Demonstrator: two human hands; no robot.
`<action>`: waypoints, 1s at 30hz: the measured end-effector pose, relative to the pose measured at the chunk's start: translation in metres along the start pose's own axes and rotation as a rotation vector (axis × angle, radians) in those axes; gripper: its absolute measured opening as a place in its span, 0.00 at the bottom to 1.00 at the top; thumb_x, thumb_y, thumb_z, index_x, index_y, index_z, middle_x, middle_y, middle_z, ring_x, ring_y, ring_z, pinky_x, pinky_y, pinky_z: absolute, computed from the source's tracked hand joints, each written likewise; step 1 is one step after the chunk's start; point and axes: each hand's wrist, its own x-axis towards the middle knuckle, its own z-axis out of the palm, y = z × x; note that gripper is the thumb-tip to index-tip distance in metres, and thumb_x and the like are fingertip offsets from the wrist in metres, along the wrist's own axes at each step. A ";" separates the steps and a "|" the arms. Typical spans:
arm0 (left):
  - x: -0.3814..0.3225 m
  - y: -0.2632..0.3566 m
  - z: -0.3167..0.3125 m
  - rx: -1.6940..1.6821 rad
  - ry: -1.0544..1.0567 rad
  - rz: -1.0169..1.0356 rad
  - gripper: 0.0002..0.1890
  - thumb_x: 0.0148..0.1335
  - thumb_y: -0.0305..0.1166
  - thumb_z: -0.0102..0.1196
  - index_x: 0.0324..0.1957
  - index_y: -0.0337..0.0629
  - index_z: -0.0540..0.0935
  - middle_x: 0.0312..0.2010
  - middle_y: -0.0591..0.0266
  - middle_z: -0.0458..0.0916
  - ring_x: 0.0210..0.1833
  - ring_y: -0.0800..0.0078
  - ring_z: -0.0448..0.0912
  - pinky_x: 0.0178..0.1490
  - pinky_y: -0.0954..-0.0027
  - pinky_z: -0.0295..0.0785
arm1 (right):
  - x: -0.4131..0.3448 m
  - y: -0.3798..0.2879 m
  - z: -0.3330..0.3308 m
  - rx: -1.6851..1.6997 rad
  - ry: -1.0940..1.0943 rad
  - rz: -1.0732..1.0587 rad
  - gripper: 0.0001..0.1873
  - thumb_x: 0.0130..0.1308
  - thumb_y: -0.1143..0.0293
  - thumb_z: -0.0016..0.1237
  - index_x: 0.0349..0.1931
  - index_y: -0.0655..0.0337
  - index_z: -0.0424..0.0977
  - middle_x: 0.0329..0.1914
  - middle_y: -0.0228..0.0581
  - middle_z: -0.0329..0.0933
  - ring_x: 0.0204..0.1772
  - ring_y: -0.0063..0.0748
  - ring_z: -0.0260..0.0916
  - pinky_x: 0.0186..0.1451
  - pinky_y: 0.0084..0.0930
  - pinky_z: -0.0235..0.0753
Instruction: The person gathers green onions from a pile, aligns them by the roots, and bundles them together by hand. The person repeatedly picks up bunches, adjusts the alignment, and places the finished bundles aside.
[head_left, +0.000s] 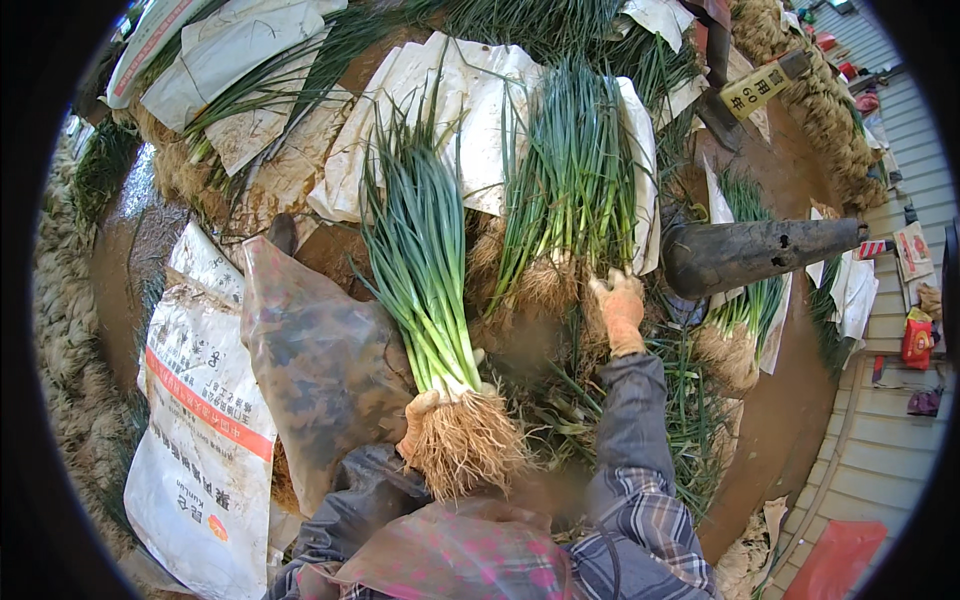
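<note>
My left hand (417, 420), in a soiled glove, grips a thick bunch of scallions (439, 300) near the base. Its pale, bushy roots (469, 446) face me, and the green leaves point away. My right hand (619, 307), in an orange-and-cream glove, reaches forward to the root end of a loose heap of scallions (574, 172). Its fingertips are among the stalk bases there, partly hidden, so whether they close on any stalk is unclear. A white woven sack (480, 97) lies under and behind that heap. Clear plastic sheeting (322, 352) covers my left knee.
A printed white sack (206, 450) lies at my left. At right are a dark cone-shaped object (757, 256) and another scallion bundle (739, 337). Loose leaves (686, 420) litter the ground by my right arm. Another person's dark boot (716, 116) stands at the far right.
</note>
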 end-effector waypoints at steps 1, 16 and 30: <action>0.000 0.001 -0.004 -0.001 -0.008 -0.013 0.47 0.54 0.45 0.60 0.71 0.33 0.54 0.50 0.48 0.75 0.52 0.56 0.77 0.56 0.53 0.75 | 0.012 0.004 0.002 -0.065 -0.272 0.095 0.37 0.63 0.37 0.48 0.60 0.60 0.71 0.52 0.48 0.78 0.50 0.48 0.77 0.55 0.40 0.74; 0.009 -0.005 0.006 0.124 0.000 0.042 0.41 0.57 0.47 0.57 0.67 0.33 0.61 0.49 0.47 0.78 0.68 0.45 0.64 0.62 0.48 0.74 | -0.113 0.002 -0.068 0.448 0.263 -0.772 0.09 0.66 0.60 0.54 0.41 0.49 0.83 0.29 0.32 0.83 0.24 0.27 0.76 0.25 0.25 0.78; 0.005 -0.013 -0.006 0.158 0.179 -0.160 0.41 0.57 0.48 0.55 0.70 0.39 0.58 0.56 0.43 0.75 0.57 0.52 0.76 0.61 0.49 0.72 | -0.119 -0.064 -0.039 0.868 -0.729 -0.300 0.35 0.64 0.33 0.44 0.32 0.65 0.76 0.23 0.35 0.74 0.27 0.30 0.71 0.35 0.31 0.74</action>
